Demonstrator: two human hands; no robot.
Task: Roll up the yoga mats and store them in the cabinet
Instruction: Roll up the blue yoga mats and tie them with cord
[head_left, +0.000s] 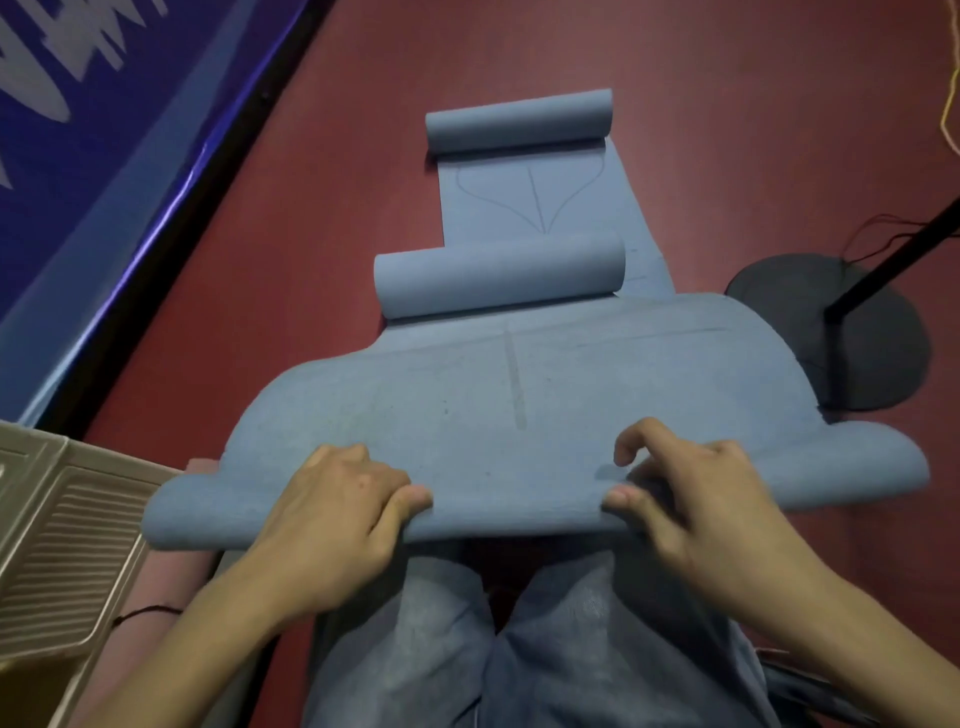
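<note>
Near mat: blue foam yoga mat (467, 415) in the centre of the frame, lying on the dark red floor (727, 104), its near edge lifted and curled.
Left hand (332, 509): grasps the near edge, lower left of centre.
Right hand (691, 499): pinches the same edge, lower right.
Far mats: 2 blue rolled parts (498, 280) above, partly unrolled.
Lamp base: black round stand (872, 332) at right.
</note>
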